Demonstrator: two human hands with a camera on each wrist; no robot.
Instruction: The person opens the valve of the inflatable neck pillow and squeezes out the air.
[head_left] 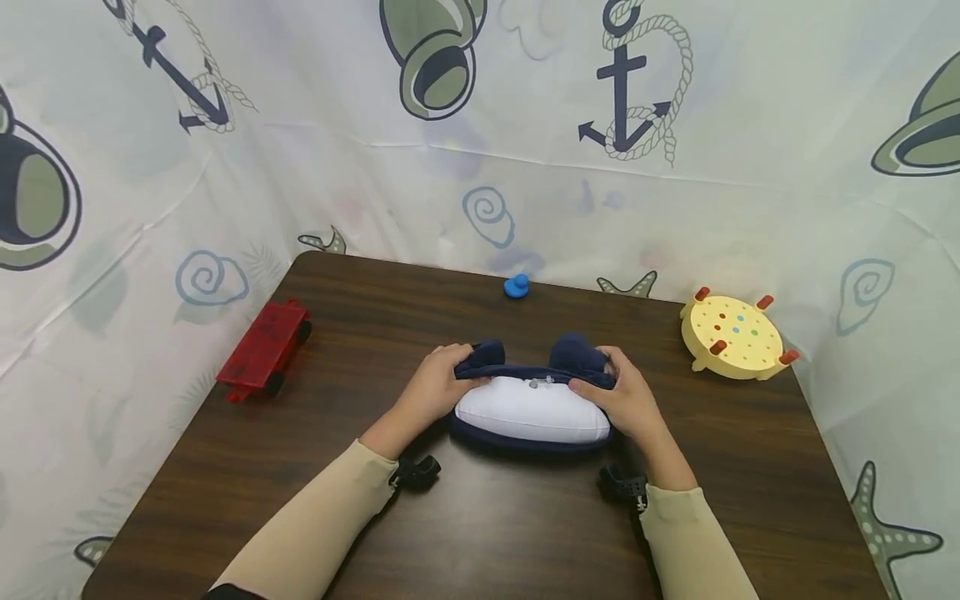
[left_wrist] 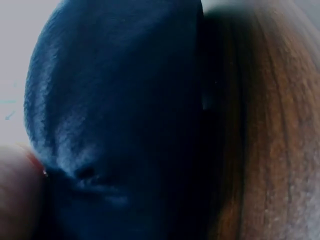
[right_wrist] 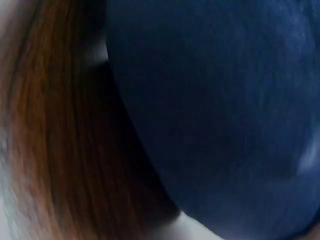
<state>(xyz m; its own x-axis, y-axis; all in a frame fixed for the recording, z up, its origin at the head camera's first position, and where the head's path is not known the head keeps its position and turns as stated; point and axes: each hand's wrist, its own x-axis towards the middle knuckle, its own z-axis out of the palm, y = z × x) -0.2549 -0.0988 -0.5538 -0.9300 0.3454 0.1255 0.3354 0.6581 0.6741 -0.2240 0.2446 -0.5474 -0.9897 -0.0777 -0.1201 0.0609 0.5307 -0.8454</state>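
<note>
In the middle of the table, a navy neck pillow (head_left: 577, 354) lies with its two rounded ends toward the back wall. A smooth white section (head_left: 532, 410) bulges out along its near side, framed above and below by navy fabric. Small metallic parts (head_left: 542, 382) show at the upper edge of the white. My left hand (head_left: 438, 383) grips the pillow's left side, thumb over the front. On the opposite side my right hand (head_left: 622, 392) holds it the same way, thumb at the navy edge. Navy fabric (left_wrist: 120, 100) fills much of both wrist views.
A red toy wagon-like piece (head_left: 266, 348) with black wheels sits at the left of the dark wooden table (head_left: 510, 525). At the back edge is a small blue rubber duck (head_left: 517, 286). A round yellow toy (head_left: 735, 337) with red-tipped pegs stands at the right edge.
</note>
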